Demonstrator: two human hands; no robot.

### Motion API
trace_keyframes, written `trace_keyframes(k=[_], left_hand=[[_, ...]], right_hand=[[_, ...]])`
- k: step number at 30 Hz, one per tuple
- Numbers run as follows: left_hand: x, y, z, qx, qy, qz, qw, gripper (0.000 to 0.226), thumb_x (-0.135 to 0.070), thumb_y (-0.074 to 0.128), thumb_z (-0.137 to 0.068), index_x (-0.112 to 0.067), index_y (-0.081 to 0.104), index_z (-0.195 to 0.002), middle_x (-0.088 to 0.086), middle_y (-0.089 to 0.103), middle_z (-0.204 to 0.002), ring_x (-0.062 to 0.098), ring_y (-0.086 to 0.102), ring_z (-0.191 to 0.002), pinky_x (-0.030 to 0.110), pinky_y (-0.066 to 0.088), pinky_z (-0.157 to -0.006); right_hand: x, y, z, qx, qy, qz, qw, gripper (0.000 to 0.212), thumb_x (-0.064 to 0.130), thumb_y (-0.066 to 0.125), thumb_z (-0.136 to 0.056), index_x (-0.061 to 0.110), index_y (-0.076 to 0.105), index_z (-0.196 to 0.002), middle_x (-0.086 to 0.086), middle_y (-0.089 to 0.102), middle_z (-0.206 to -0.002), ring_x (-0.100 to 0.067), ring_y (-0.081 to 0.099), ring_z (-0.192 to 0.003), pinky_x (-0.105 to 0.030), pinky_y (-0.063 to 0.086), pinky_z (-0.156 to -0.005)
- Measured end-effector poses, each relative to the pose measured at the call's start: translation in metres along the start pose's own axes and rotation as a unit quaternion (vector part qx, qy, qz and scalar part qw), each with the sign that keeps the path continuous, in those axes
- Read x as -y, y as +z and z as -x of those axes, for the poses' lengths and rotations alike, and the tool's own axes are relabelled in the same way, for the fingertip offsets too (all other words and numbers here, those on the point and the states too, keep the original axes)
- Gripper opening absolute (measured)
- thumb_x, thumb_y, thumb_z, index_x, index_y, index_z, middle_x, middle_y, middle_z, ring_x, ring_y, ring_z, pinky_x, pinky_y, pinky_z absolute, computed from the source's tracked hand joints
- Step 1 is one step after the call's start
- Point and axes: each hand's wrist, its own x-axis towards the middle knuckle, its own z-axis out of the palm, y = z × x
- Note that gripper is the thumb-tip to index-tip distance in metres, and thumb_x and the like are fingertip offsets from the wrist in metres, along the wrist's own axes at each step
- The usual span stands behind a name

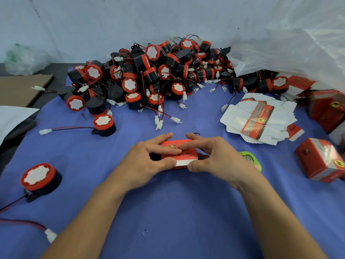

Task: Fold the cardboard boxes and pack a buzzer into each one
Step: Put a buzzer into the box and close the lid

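Note:
A small red cardboard box [183, 155] sits at the middle of the blue cloth, its white flap facing me. My left hand [149, 161] grips its left side, thumb at the near edge and fingers over the top. My right hand [211, 157] holds the right side, forefinger pressing on the red top and thumb at the white flap. A large heap of black-and-red buzzers [149, 75] with wires lies behind. One loose buzzer [40, 181] stands at the near left, another [104, 125] ahead on the left.
A fanned stack of flat box blanks [259, 118] lies at the right. Folded red boxes [321, 159] stand at the far right, more under a clear plastic bag [298, 43]. A green gadget [251, 159] peeks from behind my right hand. Brown cardboard [20, 88] lies at the left.

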Motion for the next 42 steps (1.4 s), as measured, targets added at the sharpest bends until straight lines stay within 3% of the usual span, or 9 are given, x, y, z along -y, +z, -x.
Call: trace_keyframes(k=[4, 9, 13, 16, 23, 27, 31, 35, 42], left_hand=[[-0.001, 0.018, 0.01, -0.096, 0.067, -0.077, 0.99, 0.041, -0.033, 0.079, -0.09, -0.065, 0.066, -0.112, -0.053, 0.046, -0.132, -0.023, 0.035, -0.135, 0.001, 0.025, -0.109], [-0.002, 0.025, 0.011, -0.121, 0.097, -0.073, 0.985, 0.046, -0.021, 0.075, -0.093, -0.057, 0.063, -0.118, -0.028, 0.06, -0.132, -0.015, 0.042, -0.137, 0.007, 0.03, -0.113], [-0.003, 0.023, 0.009, -0.12, 0.07, -0.019, 0.99, 0.028, -0.038, 0.069, -0.09, -0.054, 0.071, -0.113, -0.045, 0.061, -0.117, -0.017, 0.047, -0.131, 0.007, 0.035, -0.11], [-0.004, 0.022, 0.007, -0.121, 0.078, -0.026, 0.989, 0.03, -0.048, 0.063, -0.086, -0.06, 0.064, -0.114, -0.052, 0.059, -0.111, -0.017, 0.049, -0.129, 0.006, 0.037, -0.107], [-0.003, 0.02, 0.004, -0.137, 0.067, -0.002, 0.988, 0.027, -0.046, 0.067, -0.087, -0.06, 0.066, -0.11, -0.043, 0.067, -0.108, -0.015, 0.056, -0.123, 0.014, 0.049, -0.1], [-0.002, 0.021, 0.006, -0.135, 0.076, -0.002, 0.988, 0.029, -0.044, 0.07, -0.086, -0.058, 0.067, -0.111, -0.041, 0.067, -0.114, -0.013, 0.056, -0.125, 0.011, 0.043, -0.105], [0.003, 0.019, 0.006, -0.13, 0.066, -0.002, 0.989, 0.04, -0.021, 0.083, -0.085, -0.055, 0.072, -0.104, -0.042, 0.067, -0.11, -0.014, 0.057, -0.124, 0.01, 0.04, -0.108], [0.003, 0.014, 0.008, -0.124, 0.067, -0.008, 0.99, 0.037, -0.016, 0.086, -0.083, -0.046, 0.077, -0.102, -0.037, 0.069, -0.114, -0.013, 0.057, -0.124, 0.013, 0.041, -0.108], [0.001, 0.01, 0.013, -0.115, 0.054, -0.021, 0.992, 0.049, -0.006, 0.089, -0.077, -0.043, 0.076, -0.108, -0.034, 0.068, -0.119, -0.013, 0.054, -0.128, 0.017, 0.043, -0.111]], right_hand=[[-0.008, 0.002, 0.002, -0.009, -0.019, -0.021, 1.0, 0.057, -0.008, 0.07, -0.083, 0.034, 0.075, -0.121, 0.019, 0.068, -0.132, 0.018, 0.029, -0.141, -0.014, 0.046, -0.103], [-0.012, 0.003, 0.0, -0.06, -0.012, -0.047, 0.997, 0.048, -0.008, 0.069, -0.088, 0.031, 0.078, -0.116, 0.018, 0.071, -0.124, 0.018, 0.039, -0.135, -0.016, 0.042, -0.105], [-0.012, 0.001, -0.002, -0.045, -0.01, -0.092, 0.995, 0.04, -0.002, 0.068, -0.093, 0.031, 0.079, -0.113, 0.014, 0.073, -0.124, 0.016, 0.042, -0.134, -0.014, 0.046, -0.101], [-0.013, 0.001, -0.004, -0.046, -0.003, -0.12, 0.992, 0.036, 0.0, 0.067, -0.095, 0.029, 0.08, -0.111, 0.013, 0.073, -0.123, 0.016, 0.043, -0.133, -0.012, 0.048, -0.099], [-0.015, 0.002, -0.005, -0.054, -0.011, -0.108, 0.993, 0.033, 0.002, 0.065, -0.097, 0.026, 0.079, -0.113, 0.006, 0.072, -0.127, 0.014, 0.044, -0.135, -0.009, 0.047, -0.094], [-0.014, 0.002, -0.003, -0.054, -0.005, -0.105, 0.993, 0.032, 0.002, 0.067, -0.096, 0.025, 0.08, -0.114, 0.006, 0.071, -0.13, 0.014, 0.044, -0.134, -0.009, 0.048, -0.093], [-0.013, 0.007, 0.001, -0.07, -0.004, -0.101, 0.992, 0.033, 0.005, 0.07, -0.094, 0.031, 0.081, -0.111, 0.007, 0.066, -0.135, 0.016, 0.043, -0.134, -0.021, 0.049, -0.1], [-0.011, 0.011, 0.003, -0.089, -0.003, -0.056, 0.994, 0.039, 0.01, 0.069, -0.095, 0.047, 0.079, -0.106, 0.01, 0.058, -0.146, 0.014, 0.041, -0.136, -0.033, 0.046, -0.111], [-0.01, 0.017, 0.005, -0.084, -0.03, -0.028, 0.996, 0.046, 0.009, 0.063, -0.1, 0.054, 0.075, -0.106, 0.005, 0.051, -0.153, 0.018, 0.034, -0.138, -0.008, 0.042, -0.101]])
